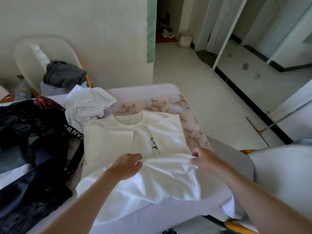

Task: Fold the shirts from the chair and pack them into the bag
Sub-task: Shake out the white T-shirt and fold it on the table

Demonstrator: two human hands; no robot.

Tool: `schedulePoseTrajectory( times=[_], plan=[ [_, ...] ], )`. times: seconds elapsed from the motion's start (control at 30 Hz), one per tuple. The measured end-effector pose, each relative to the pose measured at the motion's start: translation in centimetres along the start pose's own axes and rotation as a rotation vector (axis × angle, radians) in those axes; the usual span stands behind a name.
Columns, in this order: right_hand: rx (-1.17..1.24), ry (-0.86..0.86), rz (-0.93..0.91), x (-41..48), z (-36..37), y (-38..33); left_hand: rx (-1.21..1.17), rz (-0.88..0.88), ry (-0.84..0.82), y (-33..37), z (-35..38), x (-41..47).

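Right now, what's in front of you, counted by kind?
Flat white shirt: 1
Crumpled white heap: 1
Grey garment: 1
Dark bag: 1
Chairs: 2
Total: 6

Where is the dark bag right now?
In the head view, the bag lies on the left side, right beside the flat white shirt, with the crumpled white pile just behind them.
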State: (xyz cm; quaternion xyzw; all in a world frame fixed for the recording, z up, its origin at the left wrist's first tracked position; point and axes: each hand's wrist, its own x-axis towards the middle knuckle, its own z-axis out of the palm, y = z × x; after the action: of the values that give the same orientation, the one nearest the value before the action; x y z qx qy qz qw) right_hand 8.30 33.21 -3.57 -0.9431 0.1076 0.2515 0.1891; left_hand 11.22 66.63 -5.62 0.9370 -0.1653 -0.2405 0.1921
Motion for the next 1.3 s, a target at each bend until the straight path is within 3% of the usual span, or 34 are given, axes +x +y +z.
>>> schedulePoseTrajectory(
  times=[0.07, 0.13, 0.23, 0.3, 0.4, 0.5, 0.57, 0.7, 0.77, 0.87, 0.97, 1.07, 1.17, 1.3],
  plan=[
    [0.037, -0.197, -0.013, 0.5, -0.9, -0.3, 0.001, -0.015, -0.044, -0.1, -1.1, 0.2],
    [0.140, -0.239, -0.025, 1.7, -1.1, -0.4, -0.021, -0.026, -0.102, 0.1, -2.1, 0.8],
    [0.332, 0.124, -0.082, 4.3, -2.2, -1.6, -0.039, -0.055, -0.058, 1.1, -4.2, 2.6],
    [0.357, 0.410, -0.135, 5.9, -4.1, -3.5, -0.024, -0.102, 0.057, 1.6, -6.4, 4.5],
    [0.405, 0.581, -0.205, 8.3, -7.0, -6.6, 0.023, -0.069, 0.351, 0.5, -9.7, 8.8],
    [0.329, 0.532, -0.153, 11.6, -7.6, -7.9, 0.134, -0.054, 0.611, -0.9, -11.3, 12.5],
    [0.221, 0.408, -0.088, 12.9, -6.2, -7.9, 0.172, -0.080, 0.671, -1.0, -10.6, 13.4],
    [0.053, 0.194, 0.043, 11.7, -1.1, -6.6, 0.135, 0.044, 0.465, -1.6, -4.6, 11.5],
    [-0.009, 0.212, 0.192, 10.1, 1.4, -5.5, 0.168, 0.093, 0.308, -2.5, -0.7, 9.5],
    [0.033, 0.257, 0.391, 7.6, 4.2, -4.1, 0.190, 0.133, 0.235, -2.9, 3.5, 6.9],
    [0.019, 0.422, 0.304, 5.9, 5.9, -3.3, 0.172, 0.210, 0.274, -1.2, 5.5, 5.6],
    [0.167, 0.671, 0.115, 5.0, 5.1, -3.1, 0.282, 0.301, 0.181, 0.7, 7.1, 5.3],
    [0.447, 0.661, 0.200, 5.3, 2.7, -3.1, 0.435, 0.332, 0.081, 0.5, 8.5, 5.2],
    [0.098, 0.533, 0.145, 6.1, 1.6, -2.2, 0.525, 0.365, 0.035, -0.9, 9.0, 3.8]
  ],
)
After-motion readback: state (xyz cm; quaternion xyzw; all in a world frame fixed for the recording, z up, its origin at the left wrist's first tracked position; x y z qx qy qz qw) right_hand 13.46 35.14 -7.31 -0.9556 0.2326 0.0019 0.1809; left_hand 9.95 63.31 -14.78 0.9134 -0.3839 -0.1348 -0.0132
